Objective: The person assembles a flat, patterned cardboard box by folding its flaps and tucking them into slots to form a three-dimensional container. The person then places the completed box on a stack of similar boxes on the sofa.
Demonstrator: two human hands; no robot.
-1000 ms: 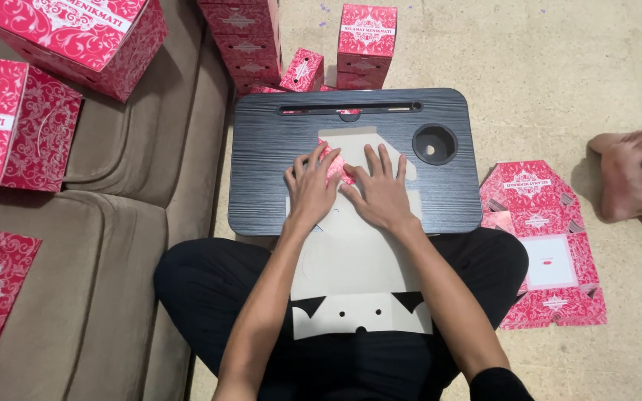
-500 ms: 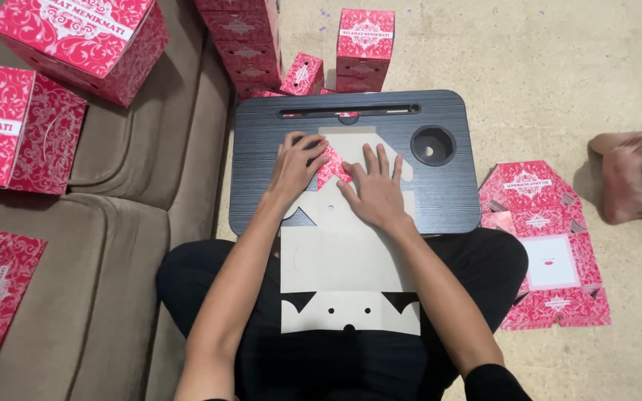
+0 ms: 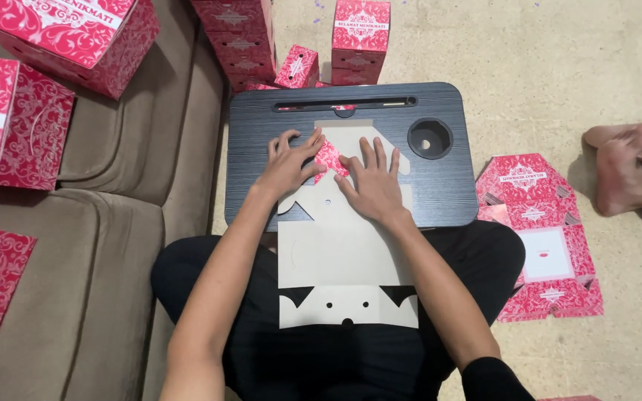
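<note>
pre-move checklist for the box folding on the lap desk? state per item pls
1. Left hand flat on cardboard blank: ok.
2. Right hand pressing the blank: ok.
3. Red flap folded over between the hands: ok.
4. Blank fully supported by lap desk: not ok, lower half overhangs the lap.
5. Crease sharp along the fold: cannot tell.
6. Flat blanks on the floor to the right: ok.

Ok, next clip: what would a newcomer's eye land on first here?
Probably the two hands, left hand and right hand, pressing a flat unfolded cardboard box blank, grey side up, on a dark lap desk across the person's legs. Next come the red patterned assembled boxes on the sofa at left, and a stack of red flat blanks on the floor at right.
</note>
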